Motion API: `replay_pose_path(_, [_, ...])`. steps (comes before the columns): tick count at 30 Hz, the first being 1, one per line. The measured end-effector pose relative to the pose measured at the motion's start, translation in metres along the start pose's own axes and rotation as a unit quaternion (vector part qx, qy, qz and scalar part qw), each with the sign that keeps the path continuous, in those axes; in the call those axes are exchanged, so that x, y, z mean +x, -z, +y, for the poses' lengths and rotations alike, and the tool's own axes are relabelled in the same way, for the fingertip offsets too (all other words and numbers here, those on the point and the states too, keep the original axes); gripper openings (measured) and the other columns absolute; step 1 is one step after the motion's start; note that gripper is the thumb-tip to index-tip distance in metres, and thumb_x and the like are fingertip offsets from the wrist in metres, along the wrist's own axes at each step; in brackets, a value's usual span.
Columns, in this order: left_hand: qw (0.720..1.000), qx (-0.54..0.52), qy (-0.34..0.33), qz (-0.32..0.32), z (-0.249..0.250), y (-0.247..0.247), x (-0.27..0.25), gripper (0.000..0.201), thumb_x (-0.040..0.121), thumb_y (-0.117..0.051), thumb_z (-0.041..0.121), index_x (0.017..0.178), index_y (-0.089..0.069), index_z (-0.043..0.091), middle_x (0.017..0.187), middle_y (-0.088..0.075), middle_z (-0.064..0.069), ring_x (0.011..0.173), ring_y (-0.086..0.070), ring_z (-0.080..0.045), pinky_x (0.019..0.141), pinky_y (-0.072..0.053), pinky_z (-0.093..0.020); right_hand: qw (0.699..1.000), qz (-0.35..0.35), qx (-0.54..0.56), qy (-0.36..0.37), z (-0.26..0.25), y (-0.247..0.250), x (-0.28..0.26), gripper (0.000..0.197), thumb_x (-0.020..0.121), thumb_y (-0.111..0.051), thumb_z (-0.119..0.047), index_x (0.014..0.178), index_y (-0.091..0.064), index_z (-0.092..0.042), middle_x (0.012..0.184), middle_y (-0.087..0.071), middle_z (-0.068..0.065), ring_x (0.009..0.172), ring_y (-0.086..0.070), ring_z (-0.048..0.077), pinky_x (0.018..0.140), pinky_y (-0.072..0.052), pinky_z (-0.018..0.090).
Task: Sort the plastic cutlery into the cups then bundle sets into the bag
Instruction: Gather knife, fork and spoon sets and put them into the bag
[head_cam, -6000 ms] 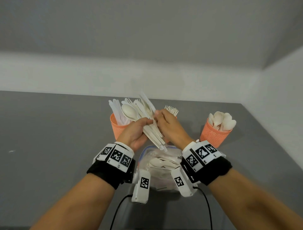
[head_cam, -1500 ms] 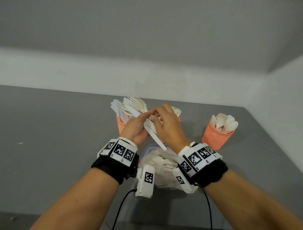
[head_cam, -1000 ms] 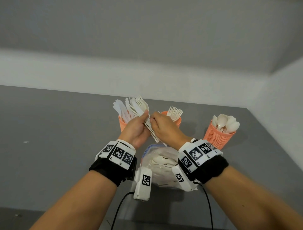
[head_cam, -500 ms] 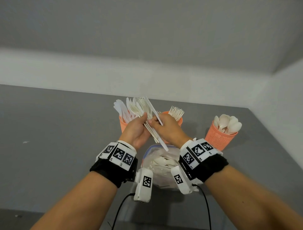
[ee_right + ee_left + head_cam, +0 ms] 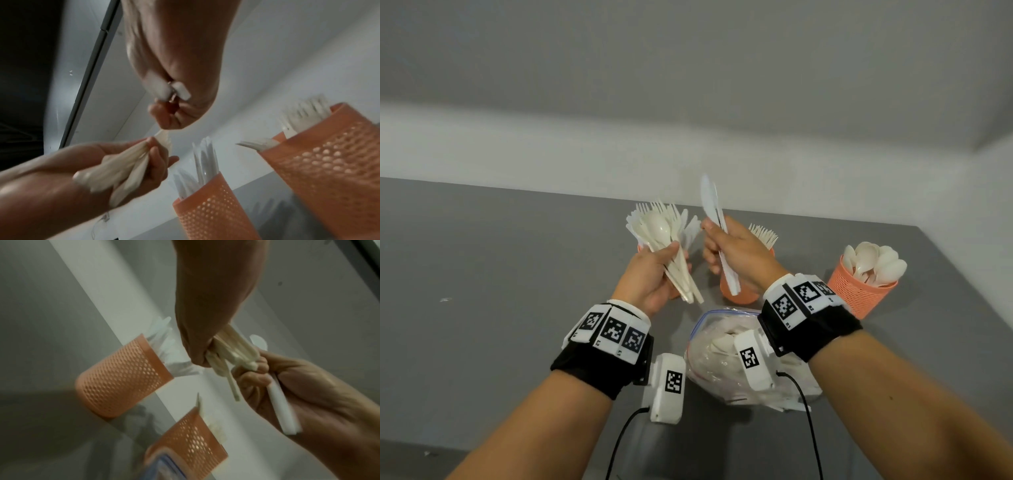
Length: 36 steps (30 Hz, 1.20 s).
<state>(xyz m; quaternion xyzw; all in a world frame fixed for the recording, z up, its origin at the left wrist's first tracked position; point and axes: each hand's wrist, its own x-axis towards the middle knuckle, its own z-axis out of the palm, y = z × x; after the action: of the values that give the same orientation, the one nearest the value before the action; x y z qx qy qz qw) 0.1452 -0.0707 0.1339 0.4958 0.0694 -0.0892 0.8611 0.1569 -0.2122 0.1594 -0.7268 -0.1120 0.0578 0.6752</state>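
Observation:
My left hand (image 5: 669, 262) grips a fanned bundle of mixed white cutlery (image 5: 662, 229), with forks, knives and a spoon showing. Its handles (image 5: 232, 353) stick out below the fist. My right hand (image 5: 719, 240) pinches two white knives (image 5: 710, 202), blades up, just right of the bundle and apart from it. Their handle ends (image 5: 171, 91) show under that hand. Behind the hands stand the knife cup (image 5: 119, 378) and the fork cup (image 5: 739, 296). The spoon cup (image 5: 863, 291) is at the right. A clear bag (image 5: 717, 346) holding cutlery lies below my wrists.
All three orange mesh cups stand on a grey table (image 5: 500, 291) that ends at a white wall (image 5: 551, 147) behind and on the right. The knife cup (image 5: 209, 211) and the fork cup (image 5: 329, 162) stand close together. Cables run from the wrist cameras.
My right hand has drawn the two knives out of the bundle and lifted them up and to the right. The hands have parted, and the left still holds the rest.

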Motion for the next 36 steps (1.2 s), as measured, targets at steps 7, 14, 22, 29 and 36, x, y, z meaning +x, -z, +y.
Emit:
replay_pose_path(7, [0.999,-0.013,-0.047,0.022,0.019,0.037,0.006,0.014,0.095,-0.043,0.002,0.1,-0.056,0.005,0.058,-0.067,0.001,0.056,-0.065,-0.008,0.056,-0.055,-0.022,0.997,0.043,0.023,0.064,-0.002,-0.027,0.044,0.016,0.1,-0.033,-0.012,0.091,-0.045,-0.02,0.062,-0.043,0.003,0.058,-0.045,0.015,0.064,-0.043,0.027])
replay_pose_path(14, [0.999,0.0,-0.041,-0.005,0.021,0.05,0.006,0.014,0.093,-0.045,0.002,0.095,-0.059,0.004,0.063,-0.066,0.001,0.059,-0.064,-0.007,0.06,-0.056,-0.021,0.991,0.099,-0.002,0.094,0.013,-0.055,0.086,0.01,0.098,-0.042,-0.022,0.1,-0.051,-0.026,0.076,-0.058,0.0,0.081,-0.059,0.014,0.088,-0.048,0.034])
replay_pose_path(22, [0.999,-0.005,-0.036,-0.04,0.022,0.053,0.009,0.017,0.092,-0.046,0.0,0.098,-0.061,0.007,0.072,-0.068,0.0,0.063,-0.065,-0.009,0.063,-0.056,-0.023,0.986,0.065,-0.108,0.106,0.028,-0.064,0.094,0.022,0.096,-0.031,-0.003,0.09,-0.051,-0.013,0.075,-0.054,-0.004,0.07,-0.051,0.005,0.065,-0.041,0.009])
replay_pose_path(29, [0.999,0.022,-0.029,-0.034,0.02,0.043,0.015,0.018,0.095,-0.048,0.014,0.083,-0.06,0.01,0.063,-0.061,0.001,0.054,-0.059,-0.008,0.056,-0.052,-0.021,0.963,0.093,-0.145,0.208,0.004,-0.056,0.085,0.025,0.095,-0.035,0.0,0.113,-0.052,-0.002,0.109,-0.053,0.003,0.101,-0.05,0.008,0.085,-0.036,0.004])
replay_pose_path(36, [0.999,-0.002,-0.026,-0.022,0.016,0.015,0.018,0.033,0.096,-0.043,0.035,0.102,-0.061,0.007,0.054,-0.051,0.003,0.042,-0.045,-0.007,0.044,-0.041,-0.018,0.981,0.051,-0.184,0.032,-0.008,-0.042,0.047,0.027,0.088,-0.059,-0.03,0.096,-0.063,-0.005,0.077,-0.059,-0.001,0.069,-0.053,0.008,0.069,-0.043,0.021])
